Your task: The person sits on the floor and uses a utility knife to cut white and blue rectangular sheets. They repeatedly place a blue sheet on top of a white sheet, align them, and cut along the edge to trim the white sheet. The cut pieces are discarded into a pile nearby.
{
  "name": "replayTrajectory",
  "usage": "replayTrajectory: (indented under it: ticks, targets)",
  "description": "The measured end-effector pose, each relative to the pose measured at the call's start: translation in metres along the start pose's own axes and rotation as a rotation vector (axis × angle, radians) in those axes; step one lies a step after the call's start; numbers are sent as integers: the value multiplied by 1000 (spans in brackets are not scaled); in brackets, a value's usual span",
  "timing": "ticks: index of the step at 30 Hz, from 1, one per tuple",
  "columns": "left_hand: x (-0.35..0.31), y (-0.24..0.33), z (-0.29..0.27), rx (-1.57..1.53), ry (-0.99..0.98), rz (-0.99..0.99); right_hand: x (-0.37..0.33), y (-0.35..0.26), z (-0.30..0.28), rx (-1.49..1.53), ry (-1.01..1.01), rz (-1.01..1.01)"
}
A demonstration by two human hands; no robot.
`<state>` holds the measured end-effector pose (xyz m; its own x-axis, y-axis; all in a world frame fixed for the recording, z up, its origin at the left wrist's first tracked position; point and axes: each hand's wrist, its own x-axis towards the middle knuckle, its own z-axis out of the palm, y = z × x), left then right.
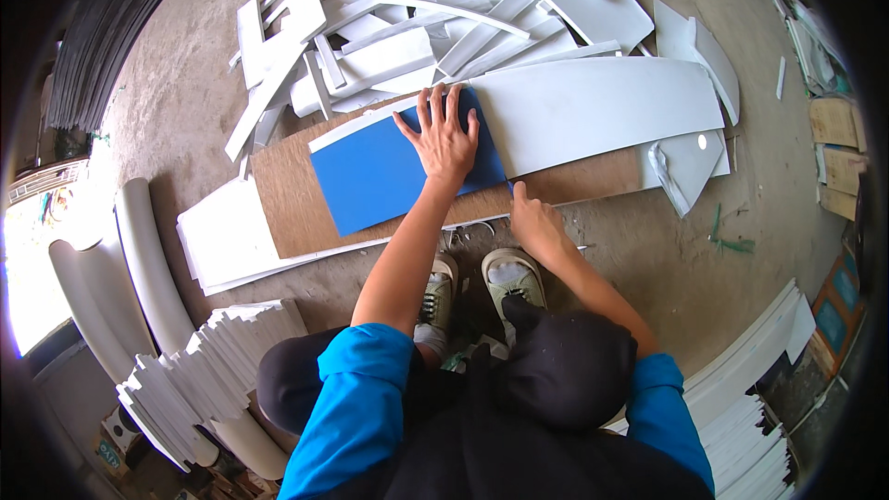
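My left hand (446,143) lies flat with fingers spread on a blue rectangular sheet (366,176), pressing it down. Beneath the blue sheet are a brown wooden board (287,204) and white sheet material. A long white curved panel (602,111) extends to the right from the blue sheet's right edge. My right hand (540,225) is closed, near the lower right corner of the blue sheet. From its fingers pokes a slim blue tool (510,187), which looks like a utility knife and is mostly hidden by the hand.
A heap of white offcuts (435,28) lies beyond the board. Stacked white strips (204,370) and rolled white sheets (153,259) stand at left. More white strips (741,407) lie at lower right. Cardboard boxes (838,157) line the right side. My shoes (514,282) are close to the board.
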<state>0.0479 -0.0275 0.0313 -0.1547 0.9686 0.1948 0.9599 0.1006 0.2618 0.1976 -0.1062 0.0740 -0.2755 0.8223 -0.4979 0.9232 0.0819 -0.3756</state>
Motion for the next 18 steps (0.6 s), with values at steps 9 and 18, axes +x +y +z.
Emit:
replayTrajectory:
  ticks: [9, 18]
  targets:
    - [1, 2, 0, -22, 8, -3, -3, 11, 3, 27, 3, -9]
    - [4, 2, -5, -35, -12, -21, 78, -20, -64, -28, 345, -106]
